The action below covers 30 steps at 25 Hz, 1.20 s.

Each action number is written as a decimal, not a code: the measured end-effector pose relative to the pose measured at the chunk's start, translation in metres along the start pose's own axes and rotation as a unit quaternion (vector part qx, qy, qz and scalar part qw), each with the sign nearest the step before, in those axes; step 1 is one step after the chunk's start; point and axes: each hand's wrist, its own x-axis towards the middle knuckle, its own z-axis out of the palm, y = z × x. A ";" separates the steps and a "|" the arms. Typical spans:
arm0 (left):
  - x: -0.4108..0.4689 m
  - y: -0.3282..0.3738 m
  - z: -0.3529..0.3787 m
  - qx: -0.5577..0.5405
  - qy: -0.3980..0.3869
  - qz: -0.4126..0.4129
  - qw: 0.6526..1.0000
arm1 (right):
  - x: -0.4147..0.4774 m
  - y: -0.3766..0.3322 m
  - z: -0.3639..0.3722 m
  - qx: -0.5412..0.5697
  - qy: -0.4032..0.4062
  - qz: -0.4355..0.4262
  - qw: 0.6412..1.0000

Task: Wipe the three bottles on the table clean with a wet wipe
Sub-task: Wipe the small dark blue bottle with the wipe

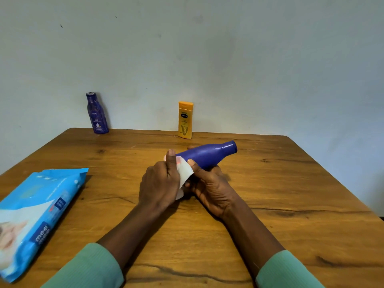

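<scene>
My right hand (209, 183) grips a plain blue bottle (209, 155) around its lower body, holding it tilted above the table with the neck pointing up and right. My left hand (159, 181) presses a white wet wipe (185, 173) against the bottle's base end. A dark blue labelled bottle (97, 114) stands at the back left by the wall. At the back centre a yellow bottle (185, 120) stands upright.
A blue pack of wet wipes (39, 213) lies flat at the left edge of the wooden table (291, 194). A pale wall rises right behind the two standing bottles. The table's right edge runs diagonally at the far right.
</scene>
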 end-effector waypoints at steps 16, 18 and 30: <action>0.001 -0.001 0.003 -0.092 0.031 -0.020 0.995 | 0.001 0.005 0.006 0.047 -0.015 0.038 0.998; 0.002 0.001 0.003 -0.054 0.030 -0.040 0.997 | 0.003 0.006 0.005 0.071 -0.018 0.039 0.997; -0.009 0.007 0.005 -0.034 0.058 0.089 0.994 | 0.010 0.009 0.013 0.193 0.000 0.073 0.979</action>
